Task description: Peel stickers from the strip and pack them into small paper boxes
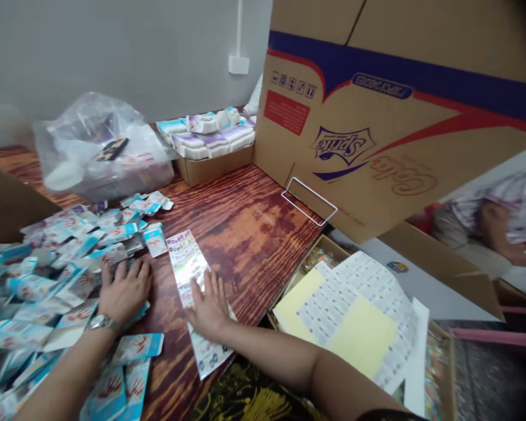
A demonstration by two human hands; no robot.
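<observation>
My left hand (125, 290), with a metal wristwatch (101, 322), lies flat and palm down on the reddish wooden table (241, 234), its fingers at the edge of a large heap of blue-and-white printed packets (44, 286). My right hand (208, 305) rests flat on a long glossy printed sheet (186, 266), its fingers spread. That sheet lies on the table between my hands, and its lower end (208, 354) sticks out below my palm. One loose packet (155, 240) lies just above my left hand.
A clear plastic bag (103, 158) and a cardboard box of wrapped packs (206, 140) stand at the back. A large Sprite carton (377, 111) looms at right. Below it, a box holds printed and yellow sheets (355, 316). A seated person (495, 222) shows at far right.
</observation>
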